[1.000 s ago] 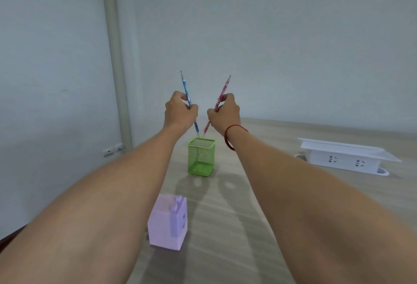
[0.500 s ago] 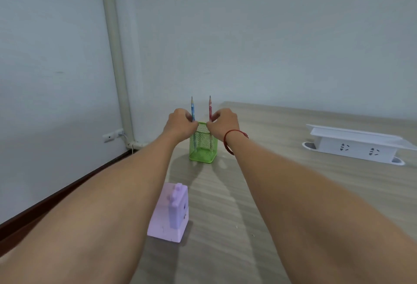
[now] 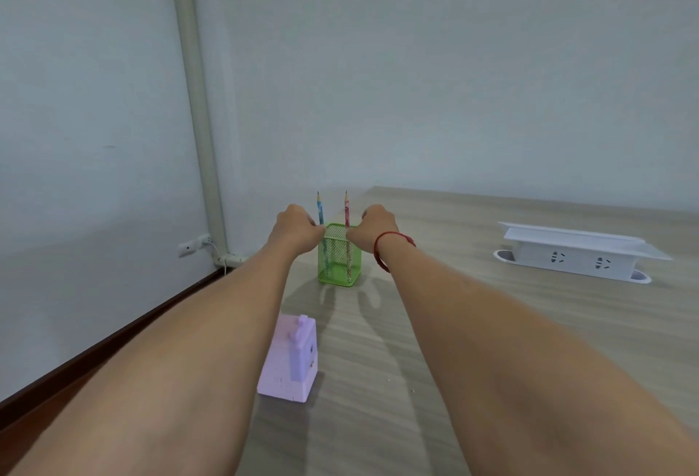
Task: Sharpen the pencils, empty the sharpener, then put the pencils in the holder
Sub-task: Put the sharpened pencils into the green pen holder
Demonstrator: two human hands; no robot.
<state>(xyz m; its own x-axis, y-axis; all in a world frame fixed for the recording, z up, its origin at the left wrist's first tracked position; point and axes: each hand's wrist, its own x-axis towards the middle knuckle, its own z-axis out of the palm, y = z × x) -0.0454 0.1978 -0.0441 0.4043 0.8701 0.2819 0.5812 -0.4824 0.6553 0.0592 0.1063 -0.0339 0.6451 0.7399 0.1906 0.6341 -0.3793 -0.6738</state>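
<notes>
A green mesh holder [image 3: 340, 271] stands on the wooden table, and two pencils stand nearly upright inside it with their sharpened tips up. My left hand [image 3: 297, 228] pinches the blue pencil [image 3: 320, 209] at the holder's left rim. At the right rim, my right hand [image 3: 374, 228], with a red string on the wrist, pinches the red pencil [image 3: 346, 209]. The pencils' lower ends show through the mesh near the bottom. A lilac box-shaped sharpener [image 3: 291, 358] sits closer to me, under my left forearm's edge.
A white power strip box [image 3: 575, 254] with a raised lid lies at the right of the table [image 3: 491, 324]. The table's left edge runs beside a wall with a vertical pipe [image 3: 196, 97] and a socket [image 3: 193, 246]. A few tiny shavings lie near the sharpener.
Both hands came down from above the holder and lowered the pencils into it. The pencils went from crossed and tilted to nearly upright inside the mesh.
</notes>
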